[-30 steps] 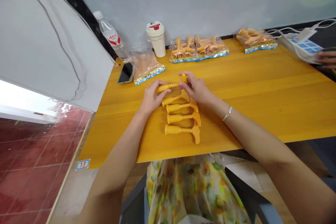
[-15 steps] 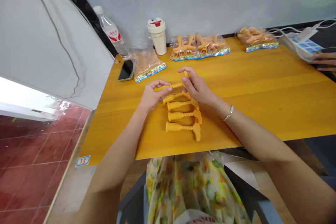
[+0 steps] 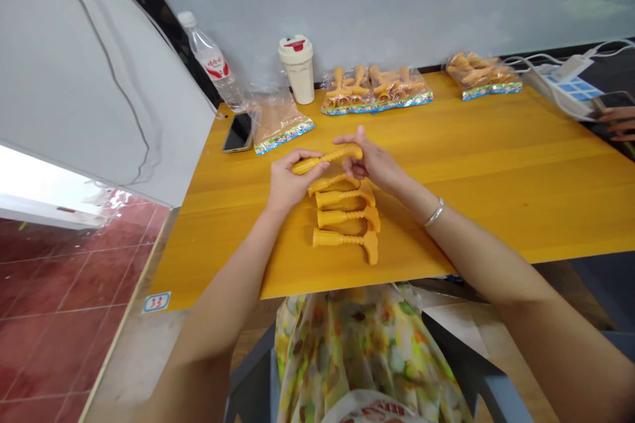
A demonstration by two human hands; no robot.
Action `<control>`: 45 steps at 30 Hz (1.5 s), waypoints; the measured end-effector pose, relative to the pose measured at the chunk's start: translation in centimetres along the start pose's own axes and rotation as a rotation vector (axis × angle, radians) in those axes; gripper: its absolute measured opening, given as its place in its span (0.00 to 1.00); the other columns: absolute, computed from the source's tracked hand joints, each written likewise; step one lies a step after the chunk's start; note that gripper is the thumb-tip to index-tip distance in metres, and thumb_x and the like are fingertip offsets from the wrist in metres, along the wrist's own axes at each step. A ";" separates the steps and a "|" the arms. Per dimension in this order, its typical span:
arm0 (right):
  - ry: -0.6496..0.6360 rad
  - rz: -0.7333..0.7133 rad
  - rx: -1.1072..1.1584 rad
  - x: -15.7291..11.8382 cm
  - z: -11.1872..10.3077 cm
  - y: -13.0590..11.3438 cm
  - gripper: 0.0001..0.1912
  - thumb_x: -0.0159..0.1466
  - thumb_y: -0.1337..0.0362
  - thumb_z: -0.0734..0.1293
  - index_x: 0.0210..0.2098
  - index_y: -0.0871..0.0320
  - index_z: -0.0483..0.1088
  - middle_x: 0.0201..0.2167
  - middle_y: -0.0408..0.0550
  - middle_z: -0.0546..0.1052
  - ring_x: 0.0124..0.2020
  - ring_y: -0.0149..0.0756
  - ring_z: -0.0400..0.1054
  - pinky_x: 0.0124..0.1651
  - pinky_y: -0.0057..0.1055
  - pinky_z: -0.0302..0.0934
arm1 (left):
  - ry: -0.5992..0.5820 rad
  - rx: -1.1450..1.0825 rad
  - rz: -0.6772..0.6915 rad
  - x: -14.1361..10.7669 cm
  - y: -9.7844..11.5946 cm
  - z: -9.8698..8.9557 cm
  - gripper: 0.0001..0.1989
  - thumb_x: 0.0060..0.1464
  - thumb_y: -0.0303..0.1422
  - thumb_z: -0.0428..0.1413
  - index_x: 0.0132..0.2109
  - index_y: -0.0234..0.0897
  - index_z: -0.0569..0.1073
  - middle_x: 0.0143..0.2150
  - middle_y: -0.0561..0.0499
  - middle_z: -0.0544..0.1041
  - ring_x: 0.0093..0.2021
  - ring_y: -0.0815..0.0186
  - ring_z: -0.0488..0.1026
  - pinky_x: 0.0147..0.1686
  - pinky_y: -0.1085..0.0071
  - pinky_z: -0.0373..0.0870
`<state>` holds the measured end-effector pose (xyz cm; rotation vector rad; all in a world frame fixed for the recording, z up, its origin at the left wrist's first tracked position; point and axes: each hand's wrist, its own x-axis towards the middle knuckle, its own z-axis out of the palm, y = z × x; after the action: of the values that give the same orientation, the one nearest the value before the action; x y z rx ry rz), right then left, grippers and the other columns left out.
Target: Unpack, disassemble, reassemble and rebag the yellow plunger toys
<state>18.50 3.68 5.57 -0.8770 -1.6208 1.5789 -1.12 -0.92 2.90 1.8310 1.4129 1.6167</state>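
My left hand [image 3: 292, 178] pinches the ribbed grip of a yellow plastic toy hammer [image 3: 330, 157], which is raised above the table with its curved head to the right. Around that head is my right hand [image 3: 374, 162], fingers apart; whether a fingertip touches the head is hard to see. Below them several more toy hammers [image 3: 342, 217] lie in a column, grips to the left and heads to the right. The uppermost of these is partly covered by my hands.
Along the back of the yellow table [image 3: 476, 172] stand a water bottle [image 3: 213, 63], a white cup [image 3: 298, 73] and bags of yellow toy hammers [image 3: 377, 89]. A phone [image 3: 239, 132] lies beside a flat clear bag [image 3: 280, 122]. At right are a power strip [image 3: 575, 86] and another person's hand [image 3: 620, 120].
My right hand has loosened from the hammer's head and its fingers have spread. The head now shows more fully, turned to the right, while my left hand keeps the grip.
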 end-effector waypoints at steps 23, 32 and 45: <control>0.124 -0.423 -0.576 1.3 -2.1 1.8 0.24 0.68 0.40 0.63 0.45 0.54 0.71 0.34 0.46 0.73 0.30 0.33 0.62 0.37 0.32 0.57 | 0.084 0.027 0.005 0.2 -0.3 -0.2 0.09 0.51 0.38 0.66 0.37 0.38 0.80 0.36 0.51 0.83 0.36 0.64 0.79 0.41 0.68 0.75; 0.057 -0.239 -0.543 0.2 -0.3 0.7 0.32 0.68 0.34 0.57 0.27 0.56 0.66 0.20 0.39 0.58 0.24 0.31 0.53 0.30 0.31 0.47 | -0.006 0.206 0.210 0.0 -0.9 -0.7 0.10 0.55 0.41 0.66 0.39 0.40 0.80 0.36 0.50 0.83 0.38 0.62 0.80 0.44 0.66 0.75; 0.124 -0.281 -0.480 1.6 -1.8 2.2 0.21 0.72 0.47 0.59 0.54 0.54 0.70 0.29 0.43 0.73 0.33 0.35 0.66 0.43 0.34 0.63 | 0.042 0.072 -0.034 0.2 -1.8 -0.1 0.12 0.50 0.41 0.68 0.38 0.39 0.81 0.37 0.51 0.84 0.38 0.63 0.80 0.43 0.67 0.75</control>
<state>19.16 6.03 3.42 -0.9155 -1.9689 0.9398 -2.02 0.04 1.70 1.8117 1.5306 1.6167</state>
